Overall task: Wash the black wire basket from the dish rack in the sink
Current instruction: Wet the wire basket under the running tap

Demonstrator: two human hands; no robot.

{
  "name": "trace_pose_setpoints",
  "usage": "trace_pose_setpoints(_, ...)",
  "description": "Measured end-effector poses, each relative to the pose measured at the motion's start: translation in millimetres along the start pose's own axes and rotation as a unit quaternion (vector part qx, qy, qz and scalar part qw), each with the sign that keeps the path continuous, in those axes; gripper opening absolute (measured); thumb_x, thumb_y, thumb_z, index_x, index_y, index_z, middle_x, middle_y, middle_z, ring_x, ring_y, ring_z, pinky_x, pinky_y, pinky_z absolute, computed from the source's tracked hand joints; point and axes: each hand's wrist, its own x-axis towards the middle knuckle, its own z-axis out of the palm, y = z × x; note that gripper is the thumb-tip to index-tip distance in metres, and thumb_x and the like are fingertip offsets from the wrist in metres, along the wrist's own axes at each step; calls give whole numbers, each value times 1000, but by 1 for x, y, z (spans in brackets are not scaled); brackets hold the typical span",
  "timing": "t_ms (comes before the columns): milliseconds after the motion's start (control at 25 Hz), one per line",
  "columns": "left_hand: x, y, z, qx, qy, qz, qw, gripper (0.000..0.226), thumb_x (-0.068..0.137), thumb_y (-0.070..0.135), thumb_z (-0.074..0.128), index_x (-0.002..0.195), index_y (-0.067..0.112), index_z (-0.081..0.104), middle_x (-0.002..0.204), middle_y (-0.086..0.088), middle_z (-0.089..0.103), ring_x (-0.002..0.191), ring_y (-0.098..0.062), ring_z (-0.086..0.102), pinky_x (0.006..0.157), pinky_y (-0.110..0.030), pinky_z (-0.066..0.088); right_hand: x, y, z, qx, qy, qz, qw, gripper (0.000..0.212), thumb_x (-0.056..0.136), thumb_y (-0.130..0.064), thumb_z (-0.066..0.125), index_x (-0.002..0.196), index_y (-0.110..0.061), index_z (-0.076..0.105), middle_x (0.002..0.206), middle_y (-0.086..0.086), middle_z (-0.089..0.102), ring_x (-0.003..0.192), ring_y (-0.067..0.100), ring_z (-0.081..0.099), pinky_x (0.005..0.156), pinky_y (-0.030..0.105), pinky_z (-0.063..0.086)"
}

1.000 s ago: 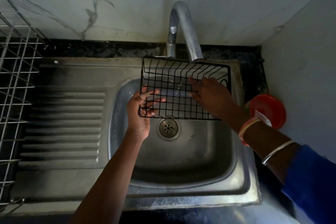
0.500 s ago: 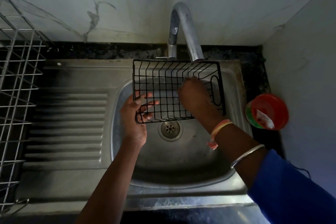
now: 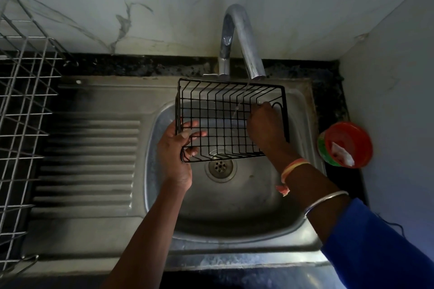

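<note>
At frame centre your left hand (image 3: pixel 175 148) grips the left edge of the black wire basket (image 3: pixel 218 119), steadying it above the sink (image 3: pixel 234 206). Your right hand (image 3: pixel 265 124) bends its fingers onto the mesh; whether it grips, I cannot tell. The tap (image 3: pixel 244 37) above wets it.

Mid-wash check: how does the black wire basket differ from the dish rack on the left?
The black wire basket is black; the dish rack is bare grey metal. The left hand grips the basket over the sink, under the thin stream from the tap; the rack stands untouched beside the drainboard. The basket fits in view; the rack runs out of view. Both are wire grids.
</note>
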Motion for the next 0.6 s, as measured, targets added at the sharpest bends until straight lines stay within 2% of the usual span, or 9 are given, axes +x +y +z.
trace_pose_setpoints(40,-1,0,2,2,6,3,1000,59,73,41,63,121,5,61,122,-25,66,98,-37,67,57,-30,38,-1,-3,-1,-8,0,1,1000,30,90,-16,53,117,-3,57,123,18,56,117,31,48,104,40,38)
trace_pose_setpoints(120,2,1,3,2,12,22,1000,57,72,39,65,119,8,61,117,-20,66,95,-33,66,56,-29,38,-4,-11,0,11,-34,-2,999,30,91,-14,53,119,-2,58,126,17,55,121,30,48,103,36,40)
trace_pose_setpoints(200,8,5,-1,2,11,55,998,54,75,35,64,121,9,61,115,-16,66,94,-33,66,53,-26,39,-14,-19,5,15,-90,-13,996,26,95,-12,48,113,1,62,120,16,60,114,30,55,86,30,45)
trace_pose_setpoints(280,11,5,-9,5,6,85,996,60,78,33,64,127,0,56,114,-16,65,93,-33,66,50,-24,40,-15,-20,2,54,-127,8,990,23,93,-14,52,107,1,64,111,14,65,105,29,61,73,25,42)
trace_pose_setpoints(400,9,2,-12,12,3,90,996,66,79,32,66,131,-7,51,115,-18,64,96,-34,66,53,-29,39,-3,-18,-1,151,-78,16,985,21,89,-18,58,103,-3,65,105,14,67,100,29,64,86,34,50)
trace_pose_setpoints(520,12,-1,-6,3,-3,111,994,68,79,31,66,130,-9,49,116,-20,63,95,-35,65,54,-32,36,1,-26,-7,143,-68,21,987,24,92,-15,52,111,-1,57,111,15,61,105,31,60,81,32,47)
trace_pose_setpoints(600,18,-1,-2,-7,-4,121,993,70,77,31,66,132,-10,48,114,-20,63,95,-38,63,53,-27,37,-5,-35,-7,107,-77,33,991,28,94,-11,46,118,3,53,118,20,56,110,36,55,85,35,45)
